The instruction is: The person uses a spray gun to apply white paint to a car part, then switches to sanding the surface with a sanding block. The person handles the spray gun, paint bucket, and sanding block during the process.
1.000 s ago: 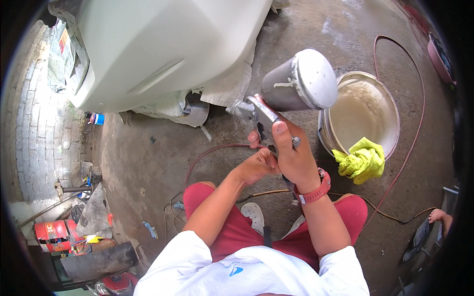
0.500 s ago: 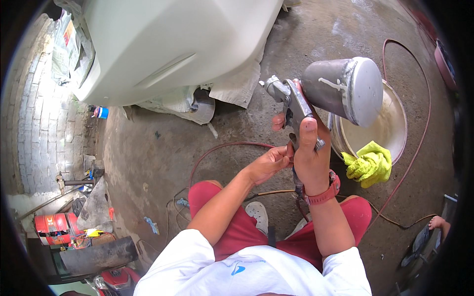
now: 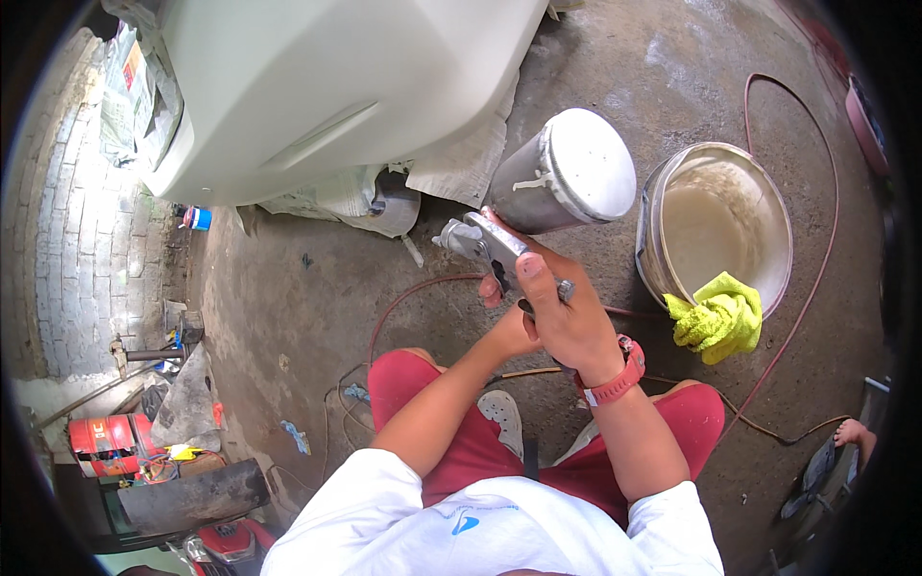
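My right hand [image 3: 580, 324] is closed round the grip of a metal spray gun [image 3: 504, 245], thumb along its rear. A grey paint cup [image 3: 523, 192] with a pale lid is attached to the gun, tilted to the right, white paint streaked on its side. The nozzle end points left, below a large pale painted panel [image 3: 384, 67] and apart from it. My left hand [image 3: 513, 333] reaches in under the right one at the base of the grip; its fingers are hidden there. A reddish hose [image 3: 432, 282] runs over the floor behind my hands.
At the right stands a bucket [image 3: 653, 226] of cloudy liquid, a yellow-green cloth [image 3: 718, 322] over its rim. Masking paper [image 3: 466, 168] hangs under the panel. A blue can [image 3: 197, 219] and a red drum [image 3: 106, 442] are at the left. Another person's foot [image 3: 850, 434] shows at far right.
The spray gun and its cup have moved left and slightly down with my right hand, uncovering more of the bucket. My left hand's fingers have gone out of sight behind the right hand.
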Motion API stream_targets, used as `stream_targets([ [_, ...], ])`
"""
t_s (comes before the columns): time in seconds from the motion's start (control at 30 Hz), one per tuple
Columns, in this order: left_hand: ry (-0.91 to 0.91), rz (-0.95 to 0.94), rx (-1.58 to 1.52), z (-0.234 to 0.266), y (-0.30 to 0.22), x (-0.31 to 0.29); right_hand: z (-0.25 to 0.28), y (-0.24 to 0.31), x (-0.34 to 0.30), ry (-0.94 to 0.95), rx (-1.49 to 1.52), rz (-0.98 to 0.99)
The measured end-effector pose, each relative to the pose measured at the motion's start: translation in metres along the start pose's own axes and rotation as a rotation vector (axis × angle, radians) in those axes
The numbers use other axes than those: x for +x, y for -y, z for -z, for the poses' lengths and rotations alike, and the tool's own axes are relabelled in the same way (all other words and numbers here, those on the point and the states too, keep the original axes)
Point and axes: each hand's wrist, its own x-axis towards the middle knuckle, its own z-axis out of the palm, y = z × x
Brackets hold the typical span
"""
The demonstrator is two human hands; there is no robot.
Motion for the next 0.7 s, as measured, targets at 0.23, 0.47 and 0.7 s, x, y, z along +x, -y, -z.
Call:
stream_targets([
  [0.23, 0.286, 0.027, 1.173, -0.005, 0.031, -0.025, 0.009, -0.004, 0.003, -0.179, -0.082, 0.002],
  [0.47, 0.319, 0.123, 1.217, -0.012, -0.003, -0.019, 0.012, 0.002, 0.005, -0.484, -0.133, 0.195],
  [0.7, 0.336, 0.209, 1.131, -0.011, 0.002, -0.017, 0.001, 0.017, -0.006, -0.453, -0.167, 0.230],
])
